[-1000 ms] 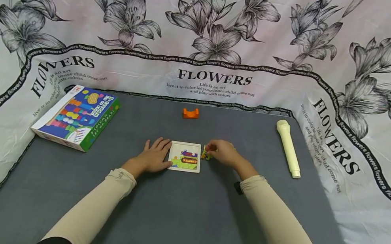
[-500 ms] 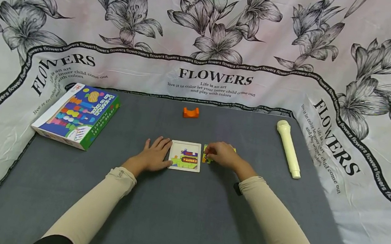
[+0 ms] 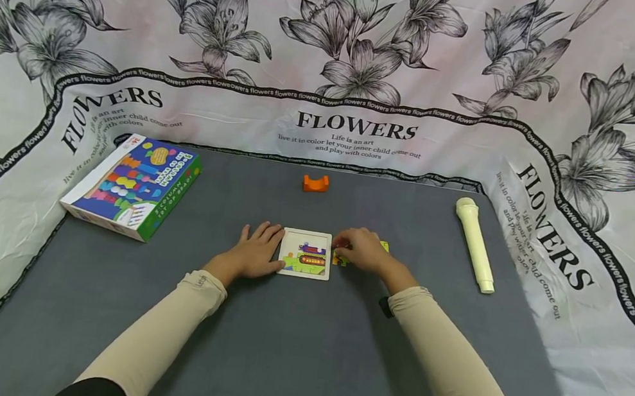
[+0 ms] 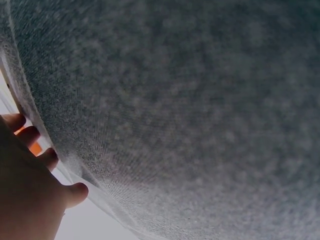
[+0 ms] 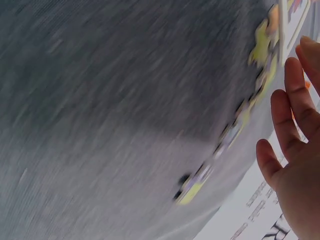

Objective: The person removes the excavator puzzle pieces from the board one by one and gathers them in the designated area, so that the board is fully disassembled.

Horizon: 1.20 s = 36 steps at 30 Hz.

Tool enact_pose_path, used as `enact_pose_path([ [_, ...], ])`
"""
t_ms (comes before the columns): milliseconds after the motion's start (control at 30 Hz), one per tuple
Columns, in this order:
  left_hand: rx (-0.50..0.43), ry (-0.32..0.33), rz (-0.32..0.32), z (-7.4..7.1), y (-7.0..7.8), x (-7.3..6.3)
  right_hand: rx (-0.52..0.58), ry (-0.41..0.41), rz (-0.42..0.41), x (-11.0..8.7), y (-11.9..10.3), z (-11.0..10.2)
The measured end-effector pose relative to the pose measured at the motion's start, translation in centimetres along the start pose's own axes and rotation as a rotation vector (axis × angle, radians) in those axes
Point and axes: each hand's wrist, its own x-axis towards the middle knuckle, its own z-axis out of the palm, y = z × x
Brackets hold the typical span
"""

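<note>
White-framed puzzle tray [image 3: 292, 243] flat on the table [image 3: 290, 350], partly filled, with left hand [image 3: 254, 249] outspread against its edge, holding nothing, and right hand [image 3: 363, 248] slightly nearer than half a second ago, bent over loose pieces [image 3: 339, 260], grip indeterminable, apparently at piece selection.

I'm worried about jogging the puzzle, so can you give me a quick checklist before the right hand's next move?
1. Tray flat on the table: ok.
2. Tray steadied: ok; the left hand is at its left edge, thumb over the rim.
3. Loose pieces within reach: ok; they lie right of the tray, by the right hand.
4. Piece firmly pinched: cannot tell; the fingers hide it.
5. All pieces in the tray: not ok; some lie outside.
6. Box and orange block away from the hands: ok.
</note>
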Motion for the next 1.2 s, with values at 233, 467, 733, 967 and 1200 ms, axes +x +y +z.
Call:
enact_pose_path([
  [233, 0.003, 0.013, 0.015, 0.2, 0.5, 0.2, -0.057, -0.022, -0.085, 1.6, -1.8, 1.1],
  [467, -0.007, 0.009, 0.008, 0.2, 0.9, 0.5, -0.15, -0.038, -0.113, 2.6, -3.2, 1.9],
  [733, 0.013, 0.03, -0.025, 0.0, 1.2, 0.8, -0.15, -0.055, -0.132, 3.1, -3.7, 2.3],
  [967, 0.039, 0.075, -0.085, 0.2, 2.0, 1.2, -0.139, -0.062, -0.126, 3.3, -4.0, 2.6],
  [1200, 0.076, 0.085, -0.112, 0.4, 2.2, 1.2, -0.098, -0.061, -0.101, 3.4, -4.4, 2.6],
])
